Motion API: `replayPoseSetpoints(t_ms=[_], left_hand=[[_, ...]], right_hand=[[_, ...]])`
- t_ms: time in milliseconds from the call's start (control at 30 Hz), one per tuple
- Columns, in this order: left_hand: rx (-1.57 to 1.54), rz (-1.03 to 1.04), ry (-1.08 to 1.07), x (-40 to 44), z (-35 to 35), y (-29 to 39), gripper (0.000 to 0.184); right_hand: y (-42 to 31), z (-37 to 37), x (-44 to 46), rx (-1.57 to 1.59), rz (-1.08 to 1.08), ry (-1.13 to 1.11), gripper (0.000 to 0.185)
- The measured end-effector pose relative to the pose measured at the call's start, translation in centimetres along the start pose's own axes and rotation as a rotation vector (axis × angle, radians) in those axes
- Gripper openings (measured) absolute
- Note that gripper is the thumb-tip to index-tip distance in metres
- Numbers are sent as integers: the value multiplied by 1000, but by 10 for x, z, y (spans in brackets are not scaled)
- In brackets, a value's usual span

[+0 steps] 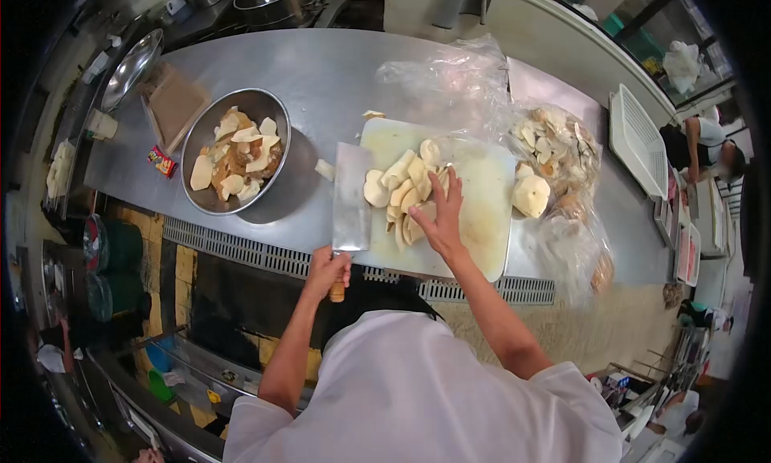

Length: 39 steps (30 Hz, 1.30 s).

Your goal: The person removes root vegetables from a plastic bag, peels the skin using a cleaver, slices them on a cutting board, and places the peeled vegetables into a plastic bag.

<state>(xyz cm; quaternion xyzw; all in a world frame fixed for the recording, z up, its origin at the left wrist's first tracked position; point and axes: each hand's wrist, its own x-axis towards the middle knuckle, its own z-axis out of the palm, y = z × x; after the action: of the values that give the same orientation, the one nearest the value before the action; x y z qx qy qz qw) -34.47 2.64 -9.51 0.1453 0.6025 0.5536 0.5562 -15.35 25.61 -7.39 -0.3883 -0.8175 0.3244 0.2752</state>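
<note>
Gripped cleaver (352, 198) by handle (338, 293) with left hand (328, 272); spread right hand (438, 218), well apart, over pale slices (399, 182) on left part of cutting board (486, 214). Best kept fingertips (414, 212) clear of the blade (351, 182).

From my remote seat, I can read no text, label, brand, number or sign. The one printed thing I can pick out is a small red packet with yellow markings (162, 162), lying near the left edge of the long silver-grey metal worktop (337, 77); its print is too small and blurred for me to tell any letters.
</note>
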Motion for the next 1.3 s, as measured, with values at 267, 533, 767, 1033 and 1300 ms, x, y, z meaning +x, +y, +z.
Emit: replayPoseSetpoints(t_ms=[267, 533, 767, 1033, 1300], left_hand=[[69, 5, -241, 21, 72, 17, 7], [27, -15, -227, -26, 25, 38, 11], [-61, 101, 15, -102, -18, 85, 11], [-45, 379, 427, -106, -76, 196, 8], [460, 372, 828, -71, -118, 169, 14]], right_hand=[[-6, 38, 2, -10, -47, 210, 75], [-71, 48, -7, 55, -203, 201, 70], [-180, 63, 14, 169, -387, 133, 69], [-309, 136, 123, 505, -429, -92, 75], [-203, 79, 144, 513, -430, -4, 66]])
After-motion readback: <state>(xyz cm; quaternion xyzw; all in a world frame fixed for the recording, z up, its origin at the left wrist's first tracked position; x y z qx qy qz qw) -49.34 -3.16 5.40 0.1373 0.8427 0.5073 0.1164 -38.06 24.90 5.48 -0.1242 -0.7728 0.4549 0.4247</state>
